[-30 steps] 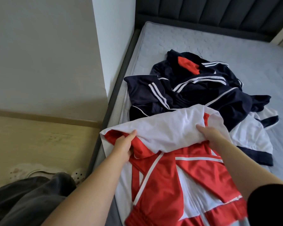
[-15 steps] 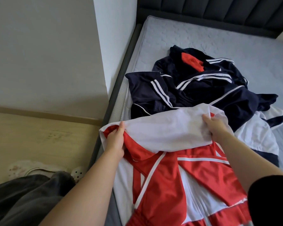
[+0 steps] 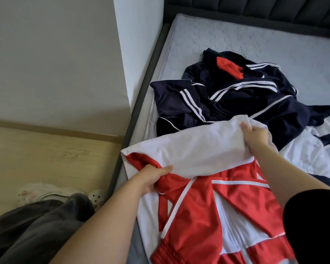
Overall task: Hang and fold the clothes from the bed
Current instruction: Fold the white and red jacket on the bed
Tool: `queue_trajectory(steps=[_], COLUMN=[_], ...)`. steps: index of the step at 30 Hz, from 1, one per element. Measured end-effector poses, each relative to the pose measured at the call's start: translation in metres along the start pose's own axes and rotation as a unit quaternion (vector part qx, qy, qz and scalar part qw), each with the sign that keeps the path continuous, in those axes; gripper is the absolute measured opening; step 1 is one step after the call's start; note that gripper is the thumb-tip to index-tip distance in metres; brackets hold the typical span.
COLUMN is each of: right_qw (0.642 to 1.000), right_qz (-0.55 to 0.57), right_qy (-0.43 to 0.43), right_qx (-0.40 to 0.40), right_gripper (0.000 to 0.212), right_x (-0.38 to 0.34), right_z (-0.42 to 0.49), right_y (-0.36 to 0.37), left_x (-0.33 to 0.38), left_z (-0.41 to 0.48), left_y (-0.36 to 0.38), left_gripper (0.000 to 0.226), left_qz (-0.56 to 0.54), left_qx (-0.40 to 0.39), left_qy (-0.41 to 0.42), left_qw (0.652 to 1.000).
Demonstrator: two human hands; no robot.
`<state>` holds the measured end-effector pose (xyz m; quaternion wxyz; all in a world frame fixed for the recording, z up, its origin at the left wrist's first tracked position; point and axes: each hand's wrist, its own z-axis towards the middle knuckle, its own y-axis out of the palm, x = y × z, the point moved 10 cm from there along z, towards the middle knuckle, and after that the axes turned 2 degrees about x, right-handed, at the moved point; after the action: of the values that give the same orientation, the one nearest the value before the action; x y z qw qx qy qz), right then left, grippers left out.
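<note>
Red/white jacket (image 3: 213, 202) flat at bed (image 3: 236, 46) edge, navy clothes (image 3: 236, 103) heaped behind.

Wall: a plain off-white wall (image 3: 46, 54) fills 10 o'clock. Its outer corner stands at 11 o'clock, where a cooler white side face (image 3: 141, 44) turns toward the bed.
Skirting: a pale beige skirting strip (image 3: 46, 123) runs along the wall's foot at 9 o'clock.
Floor: a light wood-grain floor (image 3: 46, 153) lies at 8 o'clock, below the skirting.
Bed frame: a dark grey upholstered side rail (image 3: 150, 73) slants from 12 o'clock toward 7 o'clock, just beside the wall's corner.
Headboard: a dark grey padded headboard with vertical channels (image 3: 255, 8) spans 12 to 1 o'clock.
Mattress: a pale grey quilted mattress (image 3: 236, 35) lies inside the frame, from 1 to 3 o'clock.
Light: soft and even, with a dim shadow on the wall's lower part near the rail.
</note>
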<state>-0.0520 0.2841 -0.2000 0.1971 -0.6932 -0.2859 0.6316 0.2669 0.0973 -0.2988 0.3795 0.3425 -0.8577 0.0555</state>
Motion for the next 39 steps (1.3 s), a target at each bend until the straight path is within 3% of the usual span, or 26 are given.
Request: queue_trajectory(steps=[5,9,13,15,18,20,22,25,27,28,30,32,34,36,39], right_qw=[1.0,0.998,0.996,0.995,0.998,0.995,0.987,0.956,0.922,0.901,0.845,0.798,0.779,0.799,0.86], right_qz=[0.006,0.001,-0.058,-0.071,-0.068,-0.095,-0.134,-0.14,-0.158,-0.178,-0.239,-0.305,-0.374,-0.411,-0.412], right_qy=[0.019,0.058,0.029,0.015,0.007,-0.003,-0.049,-0.222,-0.346,-0.396,-0.475,-0.508,-0.484,-0.415,-0.28], right_qx=[0.016,0.009,-0.054,-0.061,-0.01,0.012,0.068,0.127,0.072,0.026,-0.058,-0.112,-0.137,-0.141,-0.108], right_gripper=[0.052,0.064,0.054,0.048,0.049,0.046,0.042,0.039,0.04,0.042,0.049,0.056,0.059,0.061,0.061], right_x=[0.012,0.054,0.068,0.066,0.063,0.055,0.034,-0.021,-0.051,-0.06,-0.066,-0.057,-0.038,-0.015,0.018], right_z=[0.0,-0.012,-0.022,-0.021,-0.016,-0.017,-0.025,-0.06,-0.094,-0.112,-0.142,-0.15,-0.132,-0.096,-0.043], right_y=[-0.008,-0.005,0.012,0.012,-0.004,-0.008,-0.013,-0.007,0.022,0.041,0.08,0.108,0.121,0.117,0.087], left_x=[0.006,-0.002,-0.016,-0.008,0.005,0.013,0.034,0.093,0.122,0.126,0.111,0.085,0.059,0.044,0.044], left_z=[-0.007,-0.015,-0.021,-0.021,-0.022,-0.03,-0.038,-0.051,-0.062,-0.063,-0.046,-0.018,0.007,0.02,0.025], left_y=[-0.014,-0.014,-0.005,-0.01,-0.02,-0.02,-0.024,-0.015,0.011,0.03,0.06,0.059,0.04,0.024,0.011], left_gripper=[0.062,0.053,0.024,0.011,0.014,0.025,0.038,0.031,0.027,0.027,0.043,0.061,0.067,0.069,0.069], left_qz=[0.119,0.285,0.245,0.241,0.292,0.416,0.56,0.62,0.599,0.594,0.624,0.661,0.666,0.661,0.647], left_qx=[0.071,0.043,-0.032,-0.005,0.044,0.05,0.108,0.26,0.298,0.274,0.198,0.17,0.163,0.163,0.19], left_qy=[-0.008,-0.04,-0.083,-0.052,-0.014,-0.013,0.008,0.158,0.32,0.395,0.442,0.383,0.312,0.282,0.287], left_qw=[0.99,0.957,0.966,0.969,0.955,0.908,0.821,0.723,0.671,0.645,0.613,0.623,0.657,0.676,0.68])
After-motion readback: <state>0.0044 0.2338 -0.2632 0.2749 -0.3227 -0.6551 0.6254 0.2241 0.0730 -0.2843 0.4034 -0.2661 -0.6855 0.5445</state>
